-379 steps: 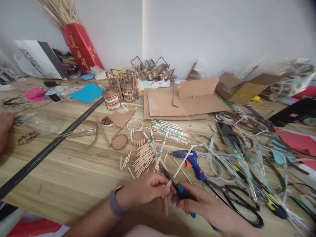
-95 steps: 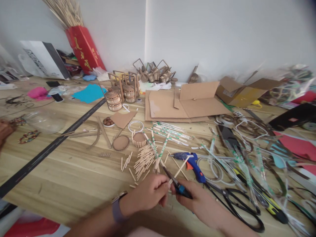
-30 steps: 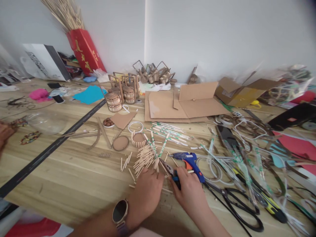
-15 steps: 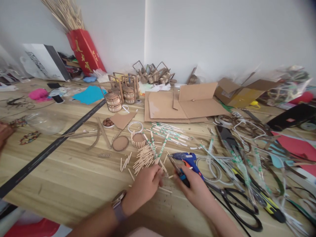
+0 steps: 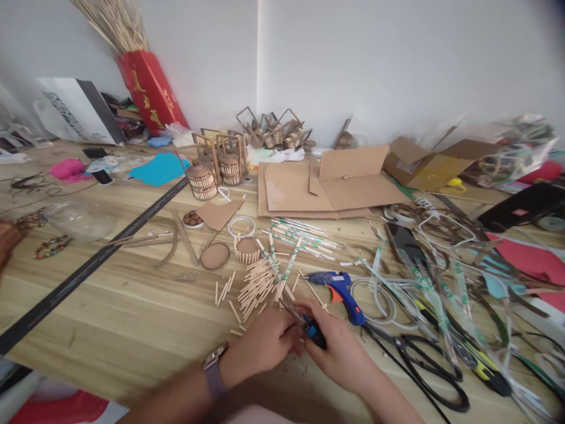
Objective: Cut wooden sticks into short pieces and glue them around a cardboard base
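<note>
My right hand (image 5: 342, 347) is closed round a pair of pliers or cutters (image 5: 314, 331) with a blue and black handle, metal tip pointing left and away. Right beside it, my left hand (image 5: 265, 341) is closed in a pinch under the tool's jaws; what its fingers hold is hidden. Just beyond lie a heap of short wooden sticks (image 5: 257, 282) and several sticks in green-printed wrappers (image 5: 289, 268). A round cardboard base (image 5: 247, 250) has short sticks standing around its edge. Beside that is a bare cardboard disc (image 5: 215, 257) with a braided rim.
A blue glue gun (image 5: 338, 285) lies right of my hands, with black scissors (image 5: 430, 365) and a yellow-black cutter (image 5: 485, 365) nearer. Flat cardboard (image 5: 300, 188) and small finished baskets (image 5: 203, 179) stand behind. Another person's hand (image 5: 9, 238) rests at the left edge.
My right hand has moved left and slightly nearer with the tool, bringing its tip to my left hand. The hands now touch or overlap. The glue gun shows more fully.
</note>
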Action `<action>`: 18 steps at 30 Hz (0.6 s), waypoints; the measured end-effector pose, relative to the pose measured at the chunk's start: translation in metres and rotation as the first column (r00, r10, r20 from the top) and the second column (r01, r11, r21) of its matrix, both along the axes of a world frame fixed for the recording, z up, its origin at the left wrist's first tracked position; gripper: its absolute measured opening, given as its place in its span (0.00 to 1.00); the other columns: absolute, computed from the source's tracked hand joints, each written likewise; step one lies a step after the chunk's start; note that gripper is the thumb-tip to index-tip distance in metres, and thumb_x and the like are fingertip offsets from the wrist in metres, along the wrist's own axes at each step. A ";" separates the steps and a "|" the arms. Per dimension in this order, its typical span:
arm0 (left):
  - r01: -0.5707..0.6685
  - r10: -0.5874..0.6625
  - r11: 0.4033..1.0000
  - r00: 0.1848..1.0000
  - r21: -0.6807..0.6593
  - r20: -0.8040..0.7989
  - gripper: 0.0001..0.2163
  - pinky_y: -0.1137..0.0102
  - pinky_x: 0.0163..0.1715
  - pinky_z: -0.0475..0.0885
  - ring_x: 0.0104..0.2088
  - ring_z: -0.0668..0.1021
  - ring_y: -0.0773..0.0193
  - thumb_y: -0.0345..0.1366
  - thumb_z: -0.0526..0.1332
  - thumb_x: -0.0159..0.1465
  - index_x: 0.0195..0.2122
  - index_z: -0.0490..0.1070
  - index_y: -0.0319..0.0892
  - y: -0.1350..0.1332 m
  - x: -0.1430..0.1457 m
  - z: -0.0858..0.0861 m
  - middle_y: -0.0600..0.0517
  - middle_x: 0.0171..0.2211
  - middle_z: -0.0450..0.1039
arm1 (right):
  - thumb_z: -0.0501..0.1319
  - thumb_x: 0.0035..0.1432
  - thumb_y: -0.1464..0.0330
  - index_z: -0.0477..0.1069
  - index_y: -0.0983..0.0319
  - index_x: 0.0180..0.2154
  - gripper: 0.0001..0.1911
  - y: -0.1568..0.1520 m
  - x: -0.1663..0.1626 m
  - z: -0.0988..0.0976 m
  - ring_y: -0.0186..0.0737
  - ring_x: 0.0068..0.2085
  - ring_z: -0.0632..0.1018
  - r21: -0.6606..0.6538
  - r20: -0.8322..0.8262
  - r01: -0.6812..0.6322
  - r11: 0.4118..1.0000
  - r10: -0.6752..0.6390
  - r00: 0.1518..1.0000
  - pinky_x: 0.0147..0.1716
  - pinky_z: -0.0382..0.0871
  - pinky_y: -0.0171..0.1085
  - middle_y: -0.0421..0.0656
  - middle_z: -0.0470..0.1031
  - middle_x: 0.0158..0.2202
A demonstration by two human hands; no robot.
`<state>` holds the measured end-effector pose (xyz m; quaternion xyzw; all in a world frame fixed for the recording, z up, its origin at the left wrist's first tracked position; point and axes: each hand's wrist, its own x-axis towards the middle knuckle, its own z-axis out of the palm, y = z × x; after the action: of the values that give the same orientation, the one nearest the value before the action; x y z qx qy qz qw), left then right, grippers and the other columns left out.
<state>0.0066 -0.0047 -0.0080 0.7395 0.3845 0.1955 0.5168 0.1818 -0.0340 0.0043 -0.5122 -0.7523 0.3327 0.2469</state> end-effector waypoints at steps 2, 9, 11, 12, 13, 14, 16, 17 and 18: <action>0.007 -0.005 0.998 0.999 -0.060 0.032 0.13 0.70 0.34 0.71 0.30 0.80 0.60 0.33 0.52 0.65 0.26 0.72 0.41 0.000 0.000 0.002 0.50 0.25 0.77 | 0.54 0.52 0.77 0.63 0.58 0.53 0.26 0.000 0.000 -0.002 0.45 0.49 0.79 0.048 -0.002 -0.009 0.999 0.009 1.000 0.48 0.73 0.44 0.48 0.77 0.49; -0.069 0.216 0.904 0.925 -0.421 0.312 0.24 0.69 0.31 0.69 0.27 0.75 0.62 0.59 0.56 0.61 0.29 0.68 0.40 0.007 0.003 -0.006 0.52 0.25 0.71 | 0.59 0.58 0.70 0.63 0.56 0.54 0.21 0.002 -0.003 -0.015 0.51 0.58 0.70 0.354 -0.034 0.199 0.914 -0.200 0.979 0.53 0.70 0.51 0.52 0.66 0.56; -0.112 0.305 0.859 0.896 -0.500 0.323 0.25 0.70 0.31 0.67 0.28 0.74 0.63 0.61 0.59 0.58 0.30 0.68 0.39 0.008 0.004 -0.009 0.52 0.26 0.71 | 0.63 0.56 0.69 0.62 0.55 0.55 0.24 0.000 -0.006 -0.018 0.52 0.58 0.70 0.354 -0.020 0.227 0.907 -0.235 0.972 0.53 0.71 0.52 0.51 0.64 0.55; -0.126 0.337 0.838 0.885 -0.530 0.322 0.25 0.70 0.31 0.66 0.29 0.73 0.63 0.60 0.60 0.57 0.31 0.69 0.39 0.008 0.005 -0.009 0.52 0.26 0.71 | 0.65 0.55 0.69 0.61 0.55 0.55 0.27 -0.001 -0.008 -0.020 0.53 0.58 0.70 0.343 -0.009 0.222 0.913 -0.233 0.972 0.53 0.71 0.52 0.51 0.63 0.55; -0.130 0.357 0.823 0.876 -0.552 0.326 0.25 0.70 0.31 0.66 0.30 0.74 0.63 0.60 0.62 0.56 0.32 0.70 0.38 0.007 0.006 -0.008 0.52 0.27 0.72 | 0.66 0.53 0.70 0.61 0.54 0.55 0.28 -0.002 -0.010 -0.021 0.52 0.57 0.70 0.330 0.003 0.211 0.920 -0.224 0.975 0.52 0.71 0.51 0.51 0.63 0.55; -0.123 0.363 0.818 0.868 -0.561 0.339 0.25 0.69 0.32 0.67 0.31 0.74 0.62 0.60 0.62 0.56 0.33 0.71 0.38 0.007 0.007 -0.007 0.51 0.28 0.73 | 0.66 0.52 0.71 0.61 0.54 0.55 0.29 -0.003 -0.011 -0.022 0.52 0.57 0.70 0.318 0.012 0.200 0.927 -0.214 0.977 0.52 0.72 0.51 0.50 0.62 0.54; -0.108 0.350 0.836 0.861 -0.538 0.370 0.25 0.67 0.35 0.68 0.33 0.75 0.61 0.59 0.62 0.56 0.34 0.73 0.37 0.005 0.008 -0.003 0.50 0.30 0.74 | 0.66 0.52 0.73 0.60 0.54 0.55 0.30 -0.004 -0.014 -0.023 0.51 0.56 0.71 0.314 0.020 0.190 0.930 -0.206 0.978 0.52 0.72 0.50 0.49 0.62 0.53; -0.107 0.336 0.852 0.862 -0.513 0.379 0.24 0.66 0.37 0.68 0.34 0.75 0.60 0.58 0.62 0.57 0.35 0.73 0.37 0.004 0.009 -0.001 0.50 0.31 0.75 | 0.65 0.52 0.74 0.60 0.54 0.56 0.31 -0.004 -0.015 -0.024 0.51 0.56 0.71 0.322 0.021 0.190 0.928 -0.208 0.978 0.52 0.72 0.50 0.49 0.63 0.53; -0.107 0.322 0.867 0.866 -0.488 0.383 0.24 0.65 0.40 0.68 0.36 0.75 0.59 0.58 0.62 0.58 0.36 0.74 0.37 0.004 0.009 0.001 0.50 0.32 0.75 | 0.65 0.52 0.75 0.60 0.54 0.56 0.31 -0.004 -0.016 -0.025 0.51 0.56 0.71 0.330 0.021 0.193 0.924 -0.212 0.977 0.52 0.72 0.50 0.49 0.63 0.53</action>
<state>0.0154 -0.0009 -0.0073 0.4843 0.3704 0.3251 0.7229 0.1662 -0.0380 -0.0208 -0.5484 -0.7466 0.1622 0.3399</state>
